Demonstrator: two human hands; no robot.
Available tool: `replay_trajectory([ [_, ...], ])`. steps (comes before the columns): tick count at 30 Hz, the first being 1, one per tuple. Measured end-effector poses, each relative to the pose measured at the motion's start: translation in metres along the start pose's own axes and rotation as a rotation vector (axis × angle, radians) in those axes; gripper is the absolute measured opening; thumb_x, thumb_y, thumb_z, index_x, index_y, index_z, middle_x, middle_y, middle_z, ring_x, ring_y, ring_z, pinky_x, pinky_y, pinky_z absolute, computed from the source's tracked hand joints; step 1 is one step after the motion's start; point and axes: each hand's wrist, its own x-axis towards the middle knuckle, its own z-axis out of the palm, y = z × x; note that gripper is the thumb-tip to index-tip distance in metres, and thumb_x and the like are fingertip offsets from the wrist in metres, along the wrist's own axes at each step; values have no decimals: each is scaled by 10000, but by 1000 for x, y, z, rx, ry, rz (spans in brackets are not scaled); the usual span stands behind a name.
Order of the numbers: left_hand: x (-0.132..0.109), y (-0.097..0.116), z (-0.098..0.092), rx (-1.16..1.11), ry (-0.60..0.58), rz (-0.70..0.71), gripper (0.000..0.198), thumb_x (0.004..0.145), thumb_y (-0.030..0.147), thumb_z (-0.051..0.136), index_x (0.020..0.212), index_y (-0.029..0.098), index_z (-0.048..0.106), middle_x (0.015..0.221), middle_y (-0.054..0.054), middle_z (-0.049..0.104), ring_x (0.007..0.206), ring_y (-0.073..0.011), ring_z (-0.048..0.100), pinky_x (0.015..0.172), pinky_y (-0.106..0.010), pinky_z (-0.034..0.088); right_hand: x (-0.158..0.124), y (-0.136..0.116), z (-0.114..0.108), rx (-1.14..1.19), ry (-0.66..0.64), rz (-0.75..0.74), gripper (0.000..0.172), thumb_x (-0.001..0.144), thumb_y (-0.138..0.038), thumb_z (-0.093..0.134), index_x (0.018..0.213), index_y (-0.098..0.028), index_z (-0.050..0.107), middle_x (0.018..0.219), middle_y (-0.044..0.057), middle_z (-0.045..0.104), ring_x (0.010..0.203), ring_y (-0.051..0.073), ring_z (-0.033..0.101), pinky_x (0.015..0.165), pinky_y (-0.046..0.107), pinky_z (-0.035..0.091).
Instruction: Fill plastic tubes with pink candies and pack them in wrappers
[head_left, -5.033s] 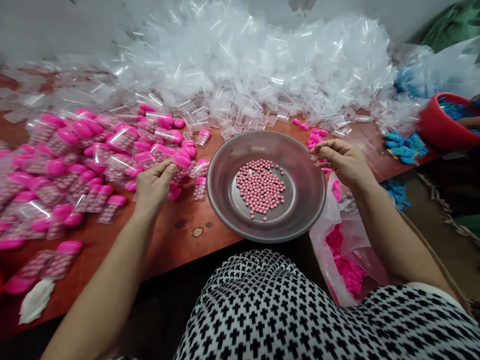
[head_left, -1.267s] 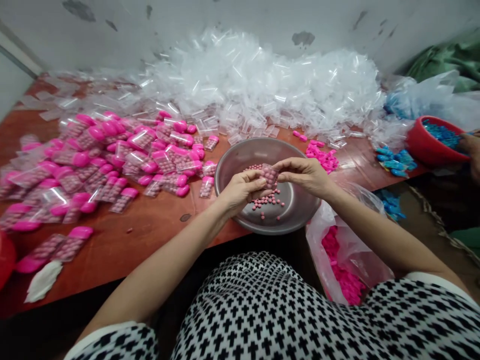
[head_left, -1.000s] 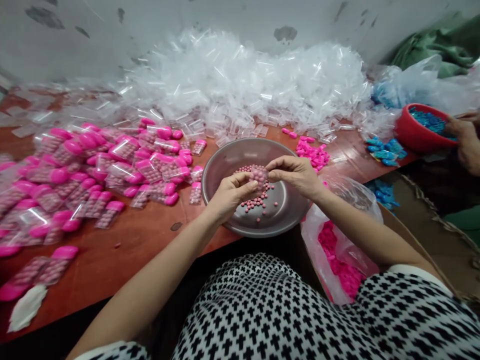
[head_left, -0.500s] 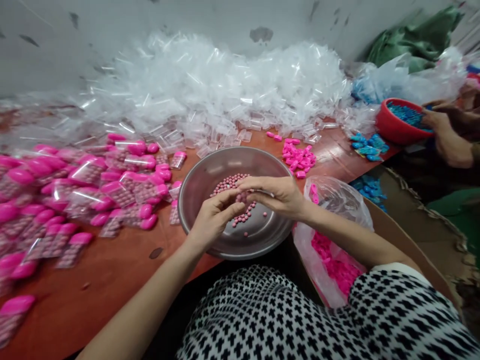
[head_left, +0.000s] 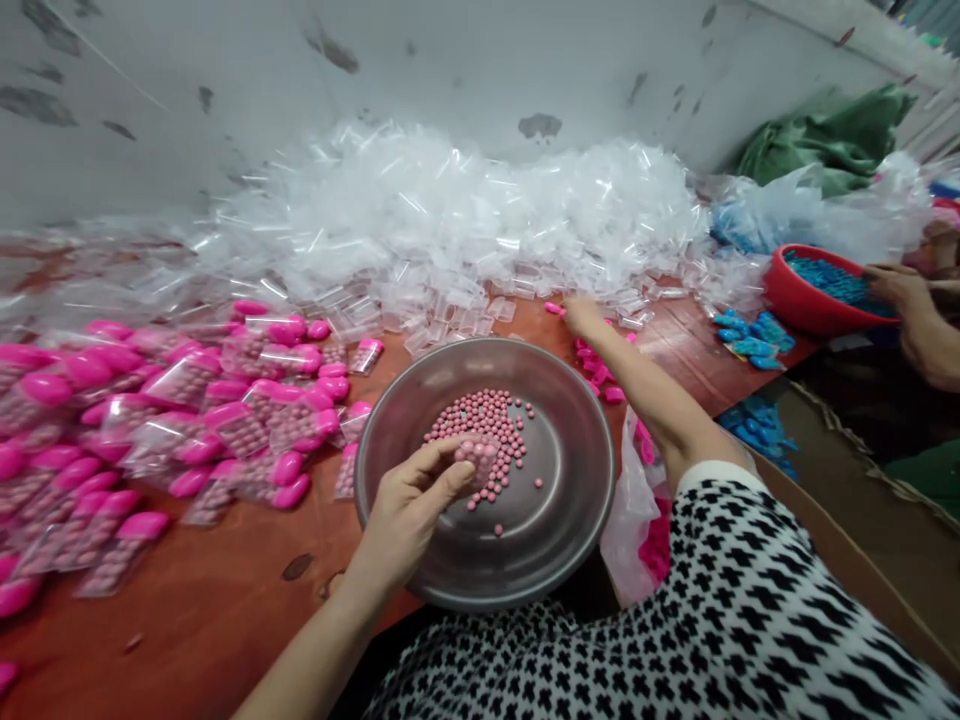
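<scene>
My left hand (head_left: 409,500) pinches a small clear plastic case (head_left: 480,460) with pink balls inside. It is held over a grey metal bowl (head_left: 566,540), where loose pink balls (head_left: 484,410) lie spread across the bottom. Beyond the bowl's far right rim, my right hand (head_left: 583,316) reaches down by a small heap of bright pink plastic caps (head_left: 598,372). Its fingers point away from me and are hidden behind the hand, so I cannot see whether they hold anything.
Filled cases with pink caps (head_left: 247,430) cover the table's left. Clear empty cases (head_left: 465,230) are heaped along the wall. A plastic bag of pink pieces (head_left: 626,540) is at right. Another person's hand (head_left: 900,290) is at a red bowl (head_left: 817,305) beside blue pieces (head_left: 754,338).
My right hand has left the case above the bowl and moved forward and right to the pink caps. The left hand keeps the case over the bowl. The view has tilted up slightly.
</scene>
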Motion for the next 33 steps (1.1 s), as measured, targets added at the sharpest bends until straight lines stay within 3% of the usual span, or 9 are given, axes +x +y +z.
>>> replay_trajectory([
  [5,0,-1,-1,-14,34,-17,334,761,396,793,1047,225,759,1047,-67,758,933,-187,716,778,-219,595,10,4,18,-2,-32,58,343,925,-125,445,1170,-27,664,1254,296,620,1225,341,560,1022,469,389],
  [10,0,-3,-1,-27,38,-25,310,754,377,803,1027,237,764,1012,-45,763,881,-159,719,774,-203,593,-12,8,10,168,-7,20,219,850,-169,586,1001,-69,710,1071,200,706,1086,304,624,954,405,446],
  [16,6,-8,-2,-76,38,-26,333,707,345,843,1007,226,761,1020,-43,762,890,-173,725,791,-239,611,-91,-29,-25,547,39,-195,255,845,-340,624,1024,-160,643,862,11,715,697,106,627,649,217,494],
  [20,7,-1,7,-123,14,-13,352,679,341,861,984,202,754,982,-50,765,847,-168,729,786,-252,617,-171,-68,-34,836,-95,-544,208,737,-304,757,813,-156,632,760,-11,672,704,113,604,637,219,445],
  [23,4,8,14,-167,56,18,400,602,362,897,925,181,744,916,-49,765,804,-190,731,743,-294,633,-211,-83,-30,949,-232,-637,294,703,-376,809,798,-151,646,764,-10,674,718,112,598,666,231,455],
  [26,-1,14,16,-171,69,33,461,525,383,924,884,169,729,849,-49,765,741,-213,729,718,-358,644,-225,-82,-21,1190,-403,-607,370,708,-451,804,851,-143,659,791,-3,683,713,102,615,692,246,507],
  [29,-3,12,13,-125,-7,38,457,558,399,907,906,162,728,874,-66,769,755,-226,733,740,-388,643,-226,-76,-14,1314,-490,-543,399,689,-456,820,863,-141,648,770,-14,675,682,94,629,680,247,539],
  [31,-2,9,10,-68,-44,54,466,613,426,875,965,157,731,945,-86,769,816,-241,737,772,-398,638,-227,-73,-14,1325,-434,-514,407,675,-417,838,914,-152,642,795,-14,677,710,102,643,691,249,549],
  [33,-2,5,6,14,-39,70,514,635,463,853,1024,148,732,1009,-105,764,885,-263,734,808,-412,629,-229,-71,-19,1312,-260,-531,432,708,-386,818,1035,-172,635,887,4,689,797,118,655,741,259,553],
])
